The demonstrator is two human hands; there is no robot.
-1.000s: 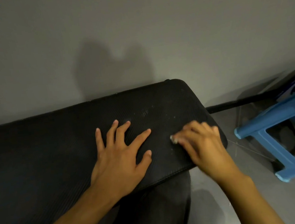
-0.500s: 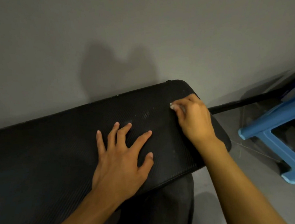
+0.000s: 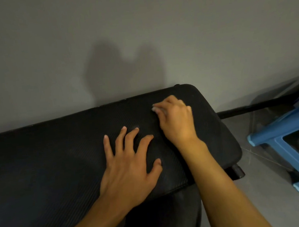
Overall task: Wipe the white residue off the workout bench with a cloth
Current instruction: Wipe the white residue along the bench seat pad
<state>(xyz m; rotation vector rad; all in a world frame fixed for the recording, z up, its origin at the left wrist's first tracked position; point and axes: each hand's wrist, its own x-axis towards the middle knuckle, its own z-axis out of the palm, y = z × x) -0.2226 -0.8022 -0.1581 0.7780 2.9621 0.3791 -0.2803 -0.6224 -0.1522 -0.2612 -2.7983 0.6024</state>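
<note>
Pressing flat on the black padded bench (image 3: 49,158), the left hand (image 3: 130,167) lies palm down with its fingers and thumb spread wide and holding nothing, set near the front edge of the pad and a little right of its middle. The right hand (image 3: 176,121) sits farther back and to the right, close to the pad's rear edge and its rounded right end, with the forearm reaching in from the lower right across the front edge. Its fingers are curled over and bunched round a small pale cloth (image 3: 156,110), of which only a whitish, blurred scrap shows at the fingertips, touching the ribbed surface of the pad. The two hands are near each other but apart, the left forefinger pointing toward the right wrist. The bench runs from the left border to just right of centre, its long rear side just beside a plain grey wall (image 3: 138,33) that carries a soft shadow (image 3: 123,66). A black bar (image 3: 253,108) runs low to the right from behind the end of the bench. A blue plastic stool (image 3: 282,138) stands on the grey floor (image 3: 261,203) at the right, apart from the bench.
</note>
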